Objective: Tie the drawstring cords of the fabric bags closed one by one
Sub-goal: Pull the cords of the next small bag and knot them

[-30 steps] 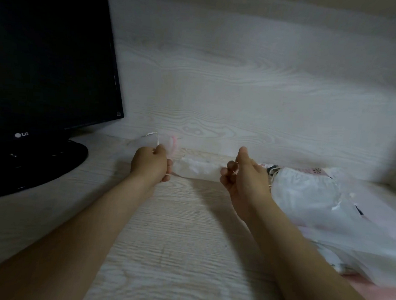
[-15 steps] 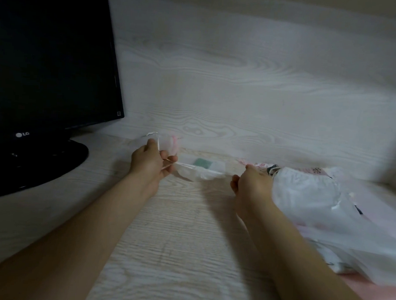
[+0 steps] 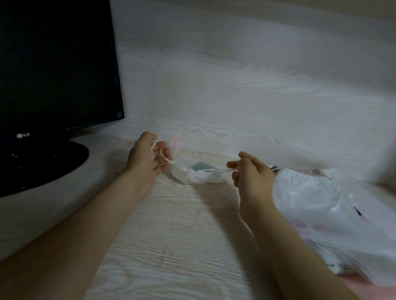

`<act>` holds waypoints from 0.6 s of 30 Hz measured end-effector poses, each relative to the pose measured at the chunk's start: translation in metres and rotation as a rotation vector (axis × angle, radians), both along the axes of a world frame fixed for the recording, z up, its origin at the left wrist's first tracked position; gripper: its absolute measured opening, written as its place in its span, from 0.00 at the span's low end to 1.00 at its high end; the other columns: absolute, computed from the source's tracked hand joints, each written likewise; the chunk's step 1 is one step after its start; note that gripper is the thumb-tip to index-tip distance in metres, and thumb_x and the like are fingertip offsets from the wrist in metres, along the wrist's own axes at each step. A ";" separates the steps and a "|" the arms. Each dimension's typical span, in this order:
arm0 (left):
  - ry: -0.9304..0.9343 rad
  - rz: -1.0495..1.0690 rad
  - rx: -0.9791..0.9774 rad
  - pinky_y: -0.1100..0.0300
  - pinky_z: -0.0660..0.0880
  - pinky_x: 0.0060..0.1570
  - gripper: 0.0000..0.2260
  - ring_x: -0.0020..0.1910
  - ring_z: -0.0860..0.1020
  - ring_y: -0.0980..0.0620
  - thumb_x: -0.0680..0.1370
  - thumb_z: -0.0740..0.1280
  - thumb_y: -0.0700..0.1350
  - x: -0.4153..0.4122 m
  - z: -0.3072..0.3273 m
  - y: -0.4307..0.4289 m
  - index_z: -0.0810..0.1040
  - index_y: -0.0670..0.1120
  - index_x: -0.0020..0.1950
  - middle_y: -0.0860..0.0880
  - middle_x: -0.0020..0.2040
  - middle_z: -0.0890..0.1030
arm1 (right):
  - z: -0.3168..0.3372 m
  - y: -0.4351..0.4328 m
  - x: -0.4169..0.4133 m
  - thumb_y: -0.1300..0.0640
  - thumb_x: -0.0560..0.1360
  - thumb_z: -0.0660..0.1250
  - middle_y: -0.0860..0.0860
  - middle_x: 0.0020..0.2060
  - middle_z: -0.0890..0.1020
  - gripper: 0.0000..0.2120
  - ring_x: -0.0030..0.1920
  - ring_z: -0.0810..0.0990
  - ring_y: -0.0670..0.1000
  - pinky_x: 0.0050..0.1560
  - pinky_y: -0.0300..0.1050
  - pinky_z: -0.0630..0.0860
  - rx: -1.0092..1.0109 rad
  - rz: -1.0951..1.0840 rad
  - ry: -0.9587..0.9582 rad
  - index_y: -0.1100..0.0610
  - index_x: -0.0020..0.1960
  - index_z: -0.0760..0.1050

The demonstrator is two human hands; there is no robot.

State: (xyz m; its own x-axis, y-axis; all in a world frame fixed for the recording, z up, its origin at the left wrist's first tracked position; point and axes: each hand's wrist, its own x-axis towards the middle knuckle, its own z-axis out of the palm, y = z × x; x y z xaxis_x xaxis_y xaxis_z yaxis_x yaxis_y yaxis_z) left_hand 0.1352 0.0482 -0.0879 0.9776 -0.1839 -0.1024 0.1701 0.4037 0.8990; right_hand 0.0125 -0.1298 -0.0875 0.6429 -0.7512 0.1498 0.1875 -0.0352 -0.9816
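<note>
Your left grip [image 3: 146,161] is curled, with the cord [image 3: 216,170] looped over its fingers and caught against the palm. Your right grip [image 3: 252,177] pinches the other end of the cord at its fingertips [image 3: 232,167], while the remaining fingers are loosely bent.

The cord runs nearly level from side to side between the two grips, and it looks taut. The bag [image 3: 198,177] sits at the middle of that line. It is small and white, its neck is gathered, and something teal shows through the cloth. It rests on the counter [image 3: 166,239], or just above it, about as near to one grip as to the other.

The cord's long axis lies across your body, so the knot will probably form at the bag's neck. Draw both ends toward that point rather than away from it. Cross them there, with the left grip feeding its loop and the right grip passing its end through.

The pile [image 3: 308,200] of other bags lies just beside your right wrist and could snag a wide pull. The monitor [image 3: 48,64] stands well apart on the left.
</note>
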 end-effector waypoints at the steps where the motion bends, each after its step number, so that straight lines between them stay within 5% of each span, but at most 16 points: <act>1: -0.038 -0.018 0.013 0.54 0.76 0.47 0.13 0.42 0.83 0.49 0.81 0.62 0.52 -0.003 0.001 -0.001 0.82 0.46 0.49 0.48 0.41 0.86 | 0.000 0.000 -0.001 0.63 0.78 0.61 0.52 0.47 0.87 0.17 0.38 0.79 0.49 0.46 0.46 0.77 -0.062 -0.019 0.031 0.54 0.64 0.78; 4: -0.224 -0.008 0.130 0.56 0.79 0.53 0.10 0.56 0.86 0.46 0.79 0.65 0.42 -0.009 0.000 -0.004 0.85 0.46 0.56 0.47 0.56 0.88 | -0.005 -0.003 -0.002 0.61 0.76 0.63 0.56 0.58 0.84 0.21 0.58 0.82 0.56 0.64 0.51 0.77 -0.441 -0.102 0.299 0.56 0.67 0.79; 6: -0.430 0.025 0.327 0.53 0.81 0.60 0.18 0.60 0.85 0.48 0.72 0.69 0.40 -0.008 -0.005 -0.004 0.84 0.49 0.61 0.52 0.60 0.86 | -0.010 -0.002 -0.002 0.60 0.74 0.66 0.59 0.60 0.82 0.20 0.66 0.77 0.58 0.67 0.52 0.73 -0.630 -0.074 0.432 0.58 0.66 0.79; 8: -0.621 0.039 0.510 0.51 0.80 0.63 0.23 0.59 0.84 0.51 0.73 0.68 0.39 -0.010 -0.011 -0.003 0.81 0.51 0.67 0.56 0.64 0.83 | -0.013 0.000 -0.002 0.60 0.74 0.67 0.58 0.58 0.80 0.18 0.63 0.77 0.58 0.63 0.51 0.73 -0.706 -0.066 0.449 0.57 0.63 0.77; 12: -0.932 0.072 0.772 0.72 0.76 0.51 0.24 0.51 0.83 0.57 0.78 0.69 0.35 -0.018 -0.018 -0.011 0.76 0.49 0.73 0.53 0.70 0.79 | -0.012 0.002 0.001 0.57 0.74 0.67 0.52 0.43 0.85 0.07 0.47 0.83 0.55 0.50 0.49 0.78 -0.754 -0.099 0.403 0.53 0.51 0.80; 16: -1.023 0.058 0.815 0.55 0.79 0.62 0.20 0.51 0.84 0.52 0.82 0.69 0.43 -0.025 -0.018 -0.014 0.76 0.46 0.74 0.50 0.72 0.79 | -0.009 0.005 -0.002 0.53 0.76 0.66 0.52 0.35 0.84 0.10 0.39 0.81 0.53 0.41 0.44 0.72 -0.825 -0.043 0.378 0.56 0.42 0.84; 18: -1.002 0.030 0.825 0.59 0.78 0.62 0.23 0.51 0.85 0.54 0.81 0.71 0.47 -0.026 -0.017 -0.013 0.75 0.46 0.76 0.49 0.73 0.78 | -0.010 0.005 -0.001 0.52 0.75 0.67 0.53 0.28 0.80 0.13 0.33 0.78 0.52 0.36 0.45 0.69 -0.878 -0.034 0.354 0.59 0.37 0.82</act>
